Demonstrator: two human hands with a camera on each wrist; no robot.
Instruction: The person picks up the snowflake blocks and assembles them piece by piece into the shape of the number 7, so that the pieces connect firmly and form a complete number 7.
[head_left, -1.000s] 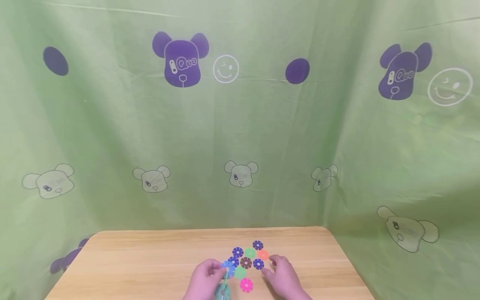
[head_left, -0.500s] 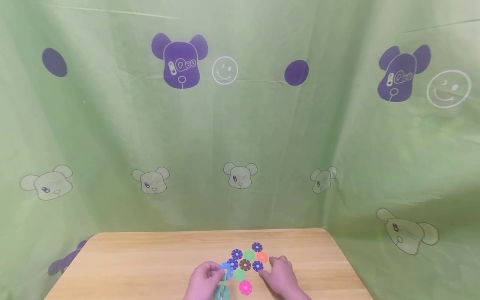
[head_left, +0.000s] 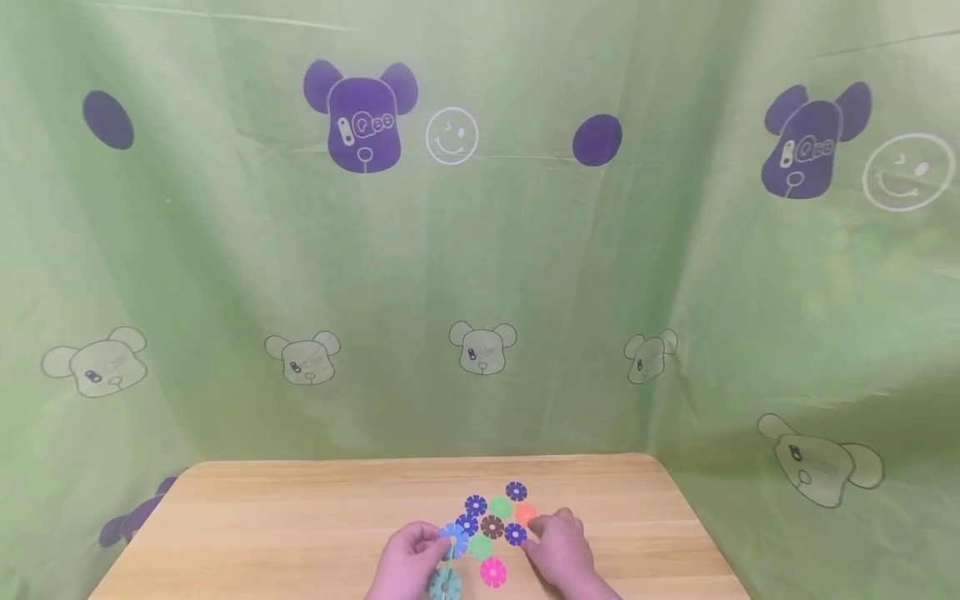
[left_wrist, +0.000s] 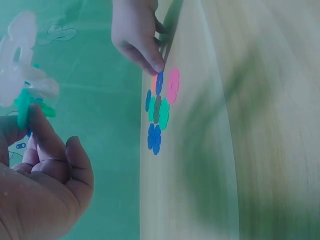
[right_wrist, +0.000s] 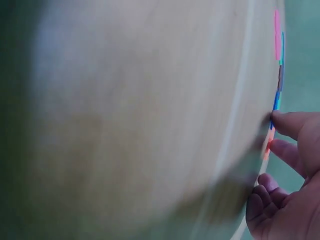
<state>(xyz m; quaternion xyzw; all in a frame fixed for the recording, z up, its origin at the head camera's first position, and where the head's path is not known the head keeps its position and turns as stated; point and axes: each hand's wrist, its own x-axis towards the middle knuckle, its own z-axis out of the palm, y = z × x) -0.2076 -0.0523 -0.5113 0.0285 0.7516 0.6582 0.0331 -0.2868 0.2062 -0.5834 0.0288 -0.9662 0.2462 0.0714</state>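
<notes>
My left hand (head_left: pixel 405 560) pinches a joined piece of slotted plastic discs above the table. A light blue disc (head_left: pixel 454 540) tops it, and a teal disc (head_left: pixel 446 585) hangs below. In the left wrist view its green disc (left_wrist: pixel 23 109) lies between thumb and finger, beside whitish, overexposed discs (left_wrist: pixel 22 60). At the right of a flat cluster of loose discs, my right hand (head_left: pixel 564 552) has its thumb on a dark blue disc (head_left: pixel 515 534). Its index finger touches the orange disc (head_left: pixel 525 512), which it partly covers.
A brown disc (head_left: pixel 492 527), a pink disc (head_left: pixel 493 572), a near green disc (head_left: pixel 480 547), a far green disc (head_left: pixel 500 507) and further dark blue discs (head_left: pixel 476 505) lie on the wooden table (head_left: pixel 300 517). A green printed curtain (head_left: pixel 555 275) surrounds the table's far sides.
My right hand has edged left onto the discs. The dark blue disc at its thumb has slid slightly toward me. My left hand keeps its hold on the joined discs, nearly still.
</notes>
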